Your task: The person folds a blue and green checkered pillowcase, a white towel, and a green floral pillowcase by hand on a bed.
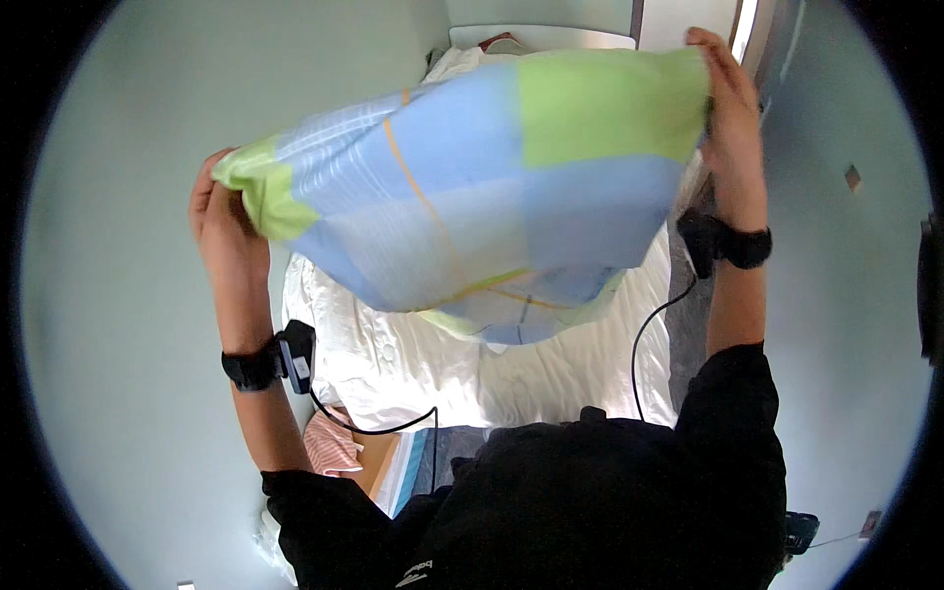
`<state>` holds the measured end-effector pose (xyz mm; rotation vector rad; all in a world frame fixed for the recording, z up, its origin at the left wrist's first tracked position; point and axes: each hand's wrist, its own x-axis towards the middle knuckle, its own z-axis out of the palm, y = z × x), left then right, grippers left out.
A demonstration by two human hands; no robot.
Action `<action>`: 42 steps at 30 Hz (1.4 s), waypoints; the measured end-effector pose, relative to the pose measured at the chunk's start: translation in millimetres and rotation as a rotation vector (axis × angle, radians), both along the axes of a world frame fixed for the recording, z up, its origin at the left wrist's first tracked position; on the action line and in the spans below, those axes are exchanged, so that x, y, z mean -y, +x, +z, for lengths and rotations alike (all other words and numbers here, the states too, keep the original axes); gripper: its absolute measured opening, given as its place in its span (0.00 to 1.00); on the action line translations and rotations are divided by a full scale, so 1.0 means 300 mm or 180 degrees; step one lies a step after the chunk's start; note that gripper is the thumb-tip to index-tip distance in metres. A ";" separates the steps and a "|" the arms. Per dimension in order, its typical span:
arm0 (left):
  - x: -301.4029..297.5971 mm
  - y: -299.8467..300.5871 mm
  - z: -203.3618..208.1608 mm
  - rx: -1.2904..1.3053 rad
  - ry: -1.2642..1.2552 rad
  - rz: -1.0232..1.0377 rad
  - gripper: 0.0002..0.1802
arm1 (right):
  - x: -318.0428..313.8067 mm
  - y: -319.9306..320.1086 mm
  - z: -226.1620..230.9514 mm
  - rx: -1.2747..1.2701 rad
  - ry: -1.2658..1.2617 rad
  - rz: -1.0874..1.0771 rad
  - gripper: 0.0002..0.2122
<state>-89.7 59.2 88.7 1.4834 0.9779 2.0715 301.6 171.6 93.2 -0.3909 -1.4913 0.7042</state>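
Observation:
A blue, green and white checked cloth [442, 187] with thin orange lines, apparently a pillowcase, hangs stretched between my raised hands above the bed. My left hand [226, 211] is closed on its bunched green corner at the left. Higher up on the right, my right hand [735, 138] grips the opposite green corner, its fingers partly behind the edge. The lower part of the cloth sags and folds back under itself, slightly blurred. Beneath it lies a white quilt [393, 369] spread over the bed, its middle hidden by the cloth.
A white headboard [551, 37] stands at the far end, with a dark red item [497, 41] near it. Black bands with small devices and cables circle both wrists. Pink striped fabric [331, 442] lies at the lower left by the bed. Pale walls rise on both sides.

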 end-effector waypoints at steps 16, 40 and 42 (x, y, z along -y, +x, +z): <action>-0.302 -0.003 -0.001 -0.0174 -0.0687 0.0186 0.14 | -0.363 0.029 0.063 0.2312 -0.0536 -0.1322 0.08; 0.150 0.013 -2.016 0.0077 -0.4461 0.0125 0.16 | 0.379 0.040 -2.039 0.2513 -0.4719 -0.0600 0.20; 0.221 0.110 -1.946 0.2175 -0.4960 0.0483 0.15 | 0.473 0.063 -1.907 0.2379 -0.5496 -0.0432 0.25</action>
